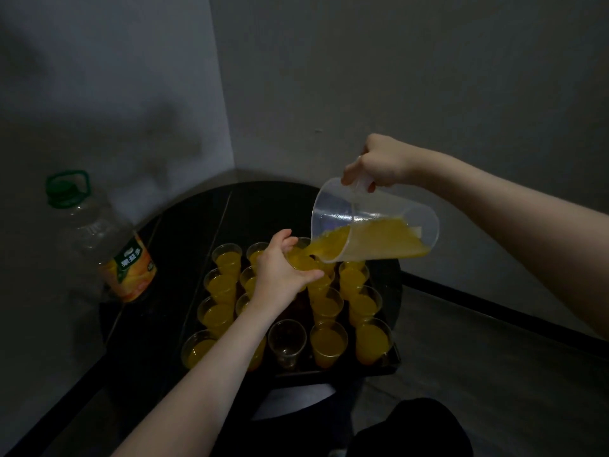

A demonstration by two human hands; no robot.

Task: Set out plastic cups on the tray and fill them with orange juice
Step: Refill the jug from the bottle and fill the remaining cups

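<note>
Far left there's the big clear juice bottle with the green cap and carry handle, standing on the round dark table just off the tray's left side. It looks pretty much drained, only the orange label down low has any colour.

Next over is the dark tray sitting on the table, packed with clear plastic cups in rows. The left column of filled cups all have orange juice in them, fairly high up. My left forearm cuts diagonally across the tray from the bottom, so a couple of cups in the second column are partly hidden under it.

My left hand is wrapped around one cup, thumb on the near side and fingers round the far side, holding it up above the tray's middle. Can't really tell how full it is since my hand and the stream cover most of it.

In the front row there's one empty cup, right between filled ones, and the spot behind it on the tray looks bare.

Then my right hand is closed tight on the handle of a clear measuring jug, tipped hard to the left with its spout touching or just over the rim of the held cup. Juice is pooled along the jug's low side and running off the lip.

The right-hand cups under the jug are all full.
</note>
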